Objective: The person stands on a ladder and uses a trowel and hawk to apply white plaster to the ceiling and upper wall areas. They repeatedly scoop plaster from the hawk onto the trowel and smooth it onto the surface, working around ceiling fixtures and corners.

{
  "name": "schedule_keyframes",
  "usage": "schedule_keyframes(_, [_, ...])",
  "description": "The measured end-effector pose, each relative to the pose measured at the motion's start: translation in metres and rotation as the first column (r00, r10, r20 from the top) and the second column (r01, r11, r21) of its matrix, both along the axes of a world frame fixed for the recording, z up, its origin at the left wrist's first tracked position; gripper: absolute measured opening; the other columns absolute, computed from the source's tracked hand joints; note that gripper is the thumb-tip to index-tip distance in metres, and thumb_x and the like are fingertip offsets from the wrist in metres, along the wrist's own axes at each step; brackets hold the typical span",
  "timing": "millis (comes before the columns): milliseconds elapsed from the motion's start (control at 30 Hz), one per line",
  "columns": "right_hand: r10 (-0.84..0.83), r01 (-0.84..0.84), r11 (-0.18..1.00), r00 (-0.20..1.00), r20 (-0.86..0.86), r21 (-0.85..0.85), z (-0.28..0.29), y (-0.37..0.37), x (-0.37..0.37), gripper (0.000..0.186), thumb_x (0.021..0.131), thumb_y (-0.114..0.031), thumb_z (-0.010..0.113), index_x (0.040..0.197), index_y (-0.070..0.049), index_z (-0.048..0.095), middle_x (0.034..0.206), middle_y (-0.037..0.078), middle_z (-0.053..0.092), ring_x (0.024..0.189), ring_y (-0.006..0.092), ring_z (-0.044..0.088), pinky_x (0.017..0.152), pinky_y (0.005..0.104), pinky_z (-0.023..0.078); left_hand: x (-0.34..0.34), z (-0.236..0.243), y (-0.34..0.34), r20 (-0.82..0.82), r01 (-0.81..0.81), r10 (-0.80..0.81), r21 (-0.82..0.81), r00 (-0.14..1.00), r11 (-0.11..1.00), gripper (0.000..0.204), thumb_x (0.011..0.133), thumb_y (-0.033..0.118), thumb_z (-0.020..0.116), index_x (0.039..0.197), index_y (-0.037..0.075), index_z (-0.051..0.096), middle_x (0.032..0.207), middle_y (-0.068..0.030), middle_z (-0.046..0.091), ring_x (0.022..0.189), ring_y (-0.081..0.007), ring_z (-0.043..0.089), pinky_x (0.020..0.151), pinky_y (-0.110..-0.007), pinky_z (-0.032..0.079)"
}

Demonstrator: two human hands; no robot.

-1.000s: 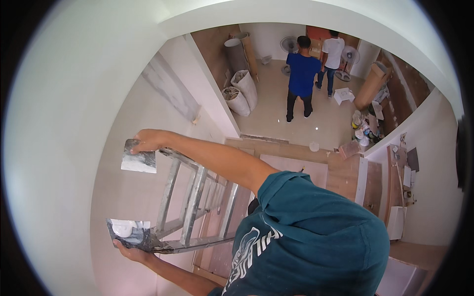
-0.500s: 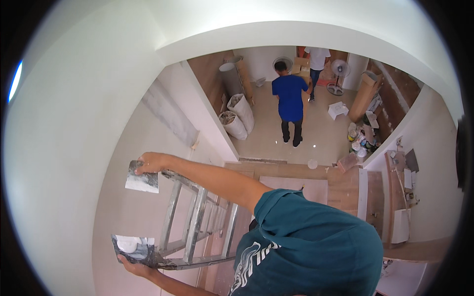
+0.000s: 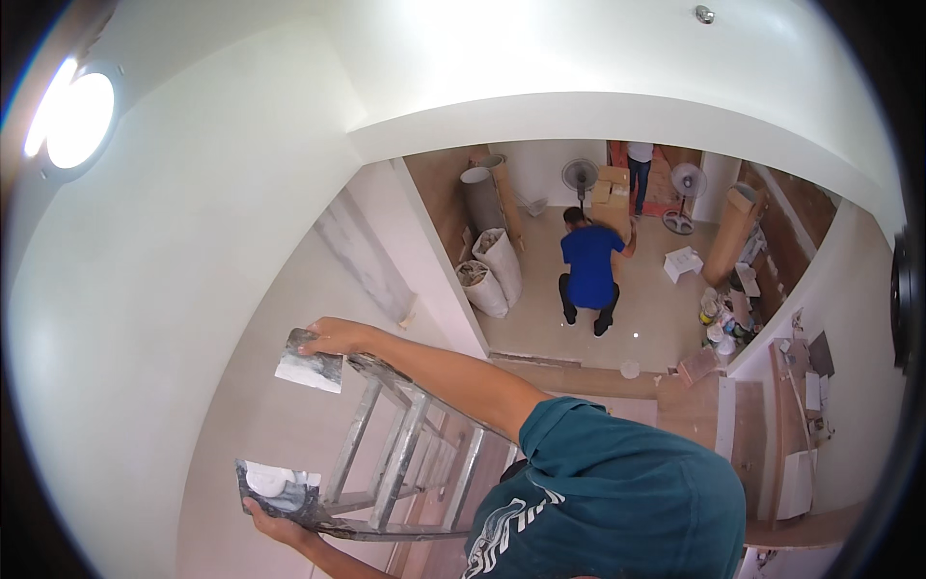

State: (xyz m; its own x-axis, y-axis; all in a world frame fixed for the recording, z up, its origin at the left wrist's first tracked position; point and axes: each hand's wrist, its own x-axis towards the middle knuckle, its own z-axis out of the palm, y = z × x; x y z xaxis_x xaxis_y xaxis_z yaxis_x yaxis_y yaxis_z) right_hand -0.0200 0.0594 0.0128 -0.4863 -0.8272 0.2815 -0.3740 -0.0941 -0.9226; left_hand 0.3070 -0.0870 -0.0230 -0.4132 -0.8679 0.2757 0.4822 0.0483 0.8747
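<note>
My right hand [image 3: 338,338], at the end of the upper arm in the picture, grips a flat metal putty scraper [image 3: 311,372] smeared grey and white. Lower down, my left hand [image 3: 280,527] holds a second flat putty scraper [image 3: 299,502], dark and stained. A lump of white putty [image 3: 267,477] sits on it. The two scrapers are apart. Below and between my arms stands an aluminium stepladder [image 3: 400,454]; its rails pass close beside both hands. Handles, if any, are hidden by my fingers.
A pale wall [image 3: 193,241] rises at left. Beyond an opening, a person in a blue shirt [image 3: 590,265] crouches at a tall cardboard box [image 3: 611,198]; another person [image 3: 640,174] stands behind. White sacks [image 3: 497,265], fans [image 3: 688,180] and a cluttered ledge [image 3: 789,415] are around.
The view has tilted, so the room sits lower and further right. The person in blue has gone from standing to crouching at the box. Both my hands keep their grip on the scrapers.
</note>
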Motion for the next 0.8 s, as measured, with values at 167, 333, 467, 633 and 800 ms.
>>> schedule_keyframes(167, [0.028, -0.026, 0.999, 0.998, 0.053, -0.037, -0.005, -0.001, -0.006, 0.045, 0.09, -0.031, 0.07, 0.121, 0.001, 0.065, 0.105, 0.012, 0.07, 0.092, 0.0198, 0.065, 0.086, 0.0336, 0.049, -0.005, -0.001, 0.006, -0.062, 0.019, -0.021, -0.034, 0.998, 0.999, 0.058, 0.104, 0.04, 0.044, 0.128, -0.011, 0.054, 0.123, -0.0185, 0.06, 0.109, -0.0285, 0.062, 0.094, -0.04, 0.05])
schedule_keyframes(333, [0.068, -0.067, 0.998, 0.989, 0.133, -0.005, 0.005, -0.001, 0.0, 0.044, 0.092, -0.028, 0.069, 0.122, 0.003, 0.064, 0.103, 0.01, 0.07, 0.091, 0.0155, 0.063, 0.085, 0.0311, 0.049, -0.002, 0.012, 0.016, -0.038, -0.054, 0.052, -0.071, 0.998, 0.996, 0.054, 0.105, 0.038, 0.044, 0.119, -0.011, 0.058, 0.113, -0.0173, 0.064, 0.101, -0.0262, 0.065, 0.089, -0.038, 0.052])
schedule_keyframes(467, [0.051, -0.049, 0.999, 0.988, 0.147, -0.017, 0.001, -0.005, -0.001, 0.042, 0.091, -0.028, 0.07, 0.12, 0.002, 0.066, 0.102, 0.011, 0.071, 0.09, 0.0154, 0.064, 0.083, 0.0313, 0.049, -0.002, 0.013, 0.019, -0.048, -0.041, 0.039, -0.047, 0.998, 0.998, 0.053, 0.105, 0.038, 0.045, 0.118, -0.011, 0.059, 0.112, -0.0174, 0.065, 0.099, -0.0259, 0.066, 0.087, -0.038, 0.053])
schedule_keyframes(633, [0.088, -0.089, 0.996, 0.985, 0.146, -0.002, 0.002, -0.004, -0.002, 0.043, 0.09, -0.028, 0.07, 0.12, 0.002, 0.066, 0.103, 0.011, 0.071, 0.091, 0.0159, 0.064, 0.084, 0.0315, 0.05, 0.0, 0.01, 0.015, -0.052, -0.04, 0.038, -0.042, 0.998, 0.998, 0.053, 0.105, 0.038, 0.045, 0.119, -0.011, 0.058, 0.113, -0.0179, 0.064, 0.1, -0.0262, 0.065, 0.087, -0.039, 0.053])
schedule_keyframes(800, [0.092, -0.09, 0.996, 0.993, 0.072, -0.024, -0.003, 0.004, -0.006, 0.051, 0.089, -0.035, 0.071, 0.121, 0.004, 0.064, 0.106, 0.012, 0.071, 0.094, 0.0177, 0.064, 0.085, 0.0332, 0.049, 0.0, 0.001, 0.013, -0.065, -0.004, 0.001, -0.051, 0.998, 0.999, 0.055, 0.105, 0.039, 0.042, 0.126, -0.011, 0.054, 0.118, -0.0196, 0.062, 0.103, -0.0289, 0.064, 0.089, -0.041, 0.053])
